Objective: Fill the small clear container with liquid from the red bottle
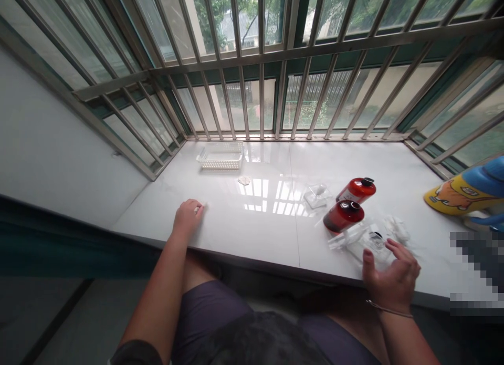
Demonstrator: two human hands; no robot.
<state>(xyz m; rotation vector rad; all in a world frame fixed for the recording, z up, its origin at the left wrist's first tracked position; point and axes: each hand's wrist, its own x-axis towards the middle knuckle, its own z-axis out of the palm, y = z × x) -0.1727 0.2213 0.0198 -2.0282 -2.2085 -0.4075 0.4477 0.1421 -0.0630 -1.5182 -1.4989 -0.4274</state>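
Observation:
My left hand (187,217) rests on the white window ledge (244,223) with its fingers curled round a small white thing I cannot make out. My right hand (391,277) hovers at the ledge's near edge, fingers spread and bent, touching a clear plastic bag (368,239) that holds small items with a black cap. Just beyond it lie two amber-red bottles with black caps, one nearer (343,216) and one farther (356,189), both on their sides.
A white plastic basket (220,156) stands at the back left by the metal window bars. A small clear container (317,195) and a pale scrap (244,180) lie mid-ledge. A yellow and blue soft toy (466,193) sits at the right.

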